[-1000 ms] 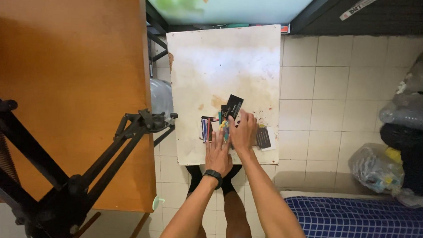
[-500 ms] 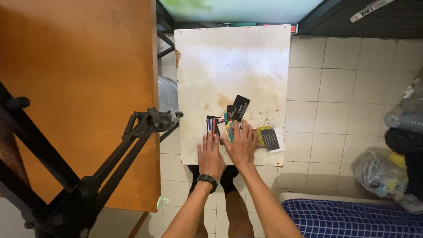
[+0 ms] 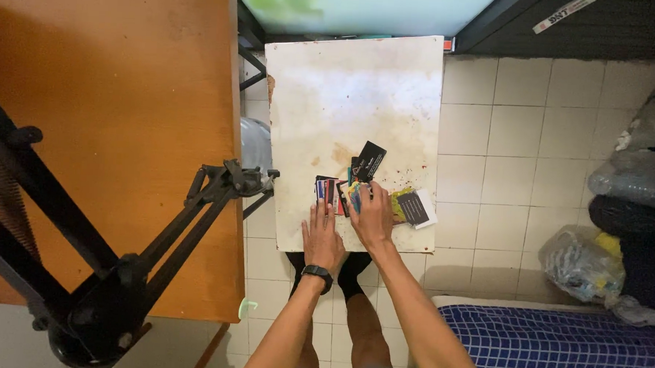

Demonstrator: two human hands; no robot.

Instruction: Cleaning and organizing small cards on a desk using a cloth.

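While both your hands lie flat on the cards, nothing is pinched.
Your left hand (image 3: 322, 239) and right hand (image 3: 372, 217), fingers spread, could nudge the cards (image 3: 360, 189) off the white table (image 3: 346, 96).

Home room: tiled floor (image 3: 514, 126), mattress (image 3: 556, 348)

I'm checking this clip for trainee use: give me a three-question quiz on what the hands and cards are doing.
1. True or false: both hands lie on the white table.
2. Which hand wears the black wristband? A left, B right.
3. Fill in: the black card lies on the ____ side of the card pile from the person.

Key: 1 true; the left hand and the right hand rest palm down by the pile. 2 A. 3 far.
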